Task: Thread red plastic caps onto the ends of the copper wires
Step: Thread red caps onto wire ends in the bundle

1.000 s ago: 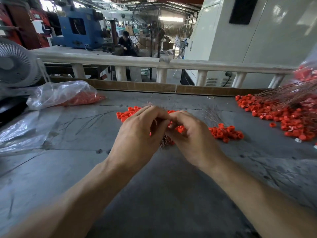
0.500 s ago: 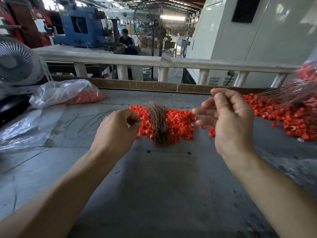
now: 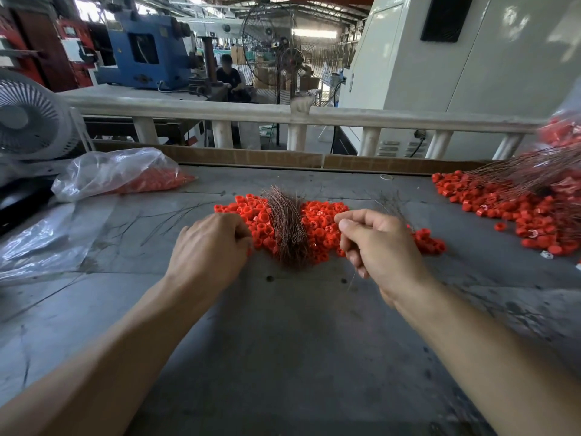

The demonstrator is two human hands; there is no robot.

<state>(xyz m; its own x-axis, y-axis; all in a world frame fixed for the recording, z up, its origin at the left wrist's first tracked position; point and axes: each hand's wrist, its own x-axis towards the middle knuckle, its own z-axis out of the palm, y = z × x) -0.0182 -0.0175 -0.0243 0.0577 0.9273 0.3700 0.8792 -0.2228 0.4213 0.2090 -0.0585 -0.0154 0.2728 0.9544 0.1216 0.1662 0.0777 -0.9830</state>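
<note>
A bundle of copper wires (image 3: 287,228) lies across a heap of red caps (image 3: 317,228) in the middle of the grey table (image 3: 283,357). The right hand (image 3: 382,247) pinches a single thin wire (image 3: 352,278), its fingers curled, just right of the bundle. The left hand (image 3: 210,247) is curled at the heap's left edge; I cannot tell what it holds. More caps and wires (image 3: 518,196) lie far right, a plastic bag of caps (image 3: 119,174) far left.

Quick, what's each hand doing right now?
Left hand: fingers curled at the edge of the red caps; what it holds cannot be told.
Right hand: fingers pinch a thin copper wire.
</note>
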